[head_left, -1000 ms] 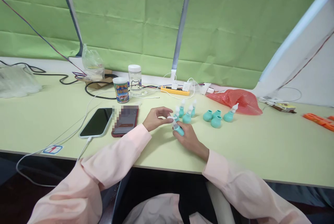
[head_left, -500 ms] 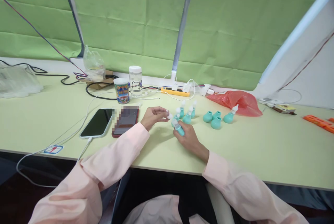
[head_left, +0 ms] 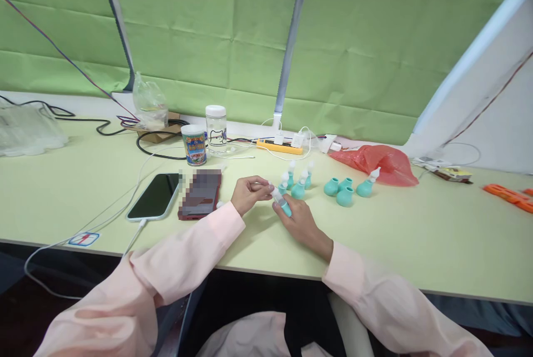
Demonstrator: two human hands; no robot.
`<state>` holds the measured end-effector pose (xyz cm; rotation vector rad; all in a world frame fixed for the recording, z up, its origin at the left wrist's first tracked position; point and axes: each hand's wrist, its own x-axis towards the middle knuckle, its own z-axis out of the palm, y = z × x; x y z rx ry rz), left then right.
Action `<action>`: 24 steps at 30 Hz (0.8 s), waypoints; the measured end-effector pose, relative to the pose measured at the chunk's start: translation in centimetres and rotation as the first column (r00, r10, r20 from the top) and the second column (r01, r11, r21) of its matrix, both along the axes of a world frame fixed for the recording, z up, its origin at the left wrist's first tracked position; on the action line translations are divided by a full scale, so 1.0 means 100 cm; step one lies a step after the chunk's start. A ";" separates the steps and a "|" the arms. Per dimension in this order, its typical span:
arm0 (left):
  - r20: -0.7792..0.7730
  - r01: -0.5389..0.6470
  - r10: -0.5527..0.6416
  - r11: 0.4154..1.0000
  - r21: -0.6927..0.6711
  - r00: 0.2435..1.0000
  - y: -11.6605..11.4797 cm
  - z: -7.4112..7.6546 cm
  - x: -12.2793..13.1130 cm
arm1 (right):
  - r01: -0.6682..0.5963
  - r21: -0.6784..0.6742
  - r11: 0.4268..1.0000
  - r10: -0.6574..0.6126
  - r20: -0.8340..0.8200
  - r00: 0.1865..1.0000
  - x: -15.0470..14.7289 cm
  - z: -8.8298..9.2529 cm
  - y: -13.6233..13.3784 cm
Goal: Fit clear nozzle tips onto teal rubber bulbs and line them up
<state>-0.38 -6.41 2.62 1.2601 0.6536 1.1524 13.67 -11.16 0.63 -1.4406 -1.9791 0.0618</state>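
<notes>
My right hand (head_left: 302, 220) is wrapped round a teal nasal aspirator (head_left: 285, 208), its clear nozzle pointing up and to the left. At that nozzle's end my left hand (head_left: 251, 194) pinches a small white tip (head_left: 271, 188); whether the tip is seated there, I cannot tell. Just beyond my hands stand several teal aspirators with white tips (head_left: 298, 188). To the right is a group of open teal bulbs (head_left: 345, 196) without nozzles. Beside them, one aspirator with a nozzle (head_left: 365, 187) leans to the right.
Two phones, one black-screened (head_left: 154, 196) and one in a red case (head_left: 201, 195), lie left of my hands. Behind them stand a printed cup (head_left: 195, 146) and a clear jar (head_left: 216, 130). A yellow power strip (head_left: 280, 147) and a red plastic bag (head_left: 378, 165) lie at the back.
My left hand has moved slightly right and down, bringing the white tip against the end of the nozzle in my right hand. The right hand has hardly moved.
</notes>
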 end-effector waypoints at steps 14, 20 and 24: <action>-0.020 0.048 -0.048 0.999 -0.002 0.999 -0.002 -0.001 -0.001 | -0.241 -0.127 0.962 0.190 -0.319 0.928 -0.001 0.005 -0.004; -0.110 0.109 -0.106 0.994 0.016 0.988 0.006 -0.002 -0.006 | -0.383 -0.258 0.887 0.211 -0.511 0.833 0.001 0.009 -0.001; -0.134 0.093 -0.083 0.993 0.067 0.987 0.006 0.000 -0.009 | -0.616 -0.404 0.676 0.154 -0.740 0.655 0.005 0.011 0.003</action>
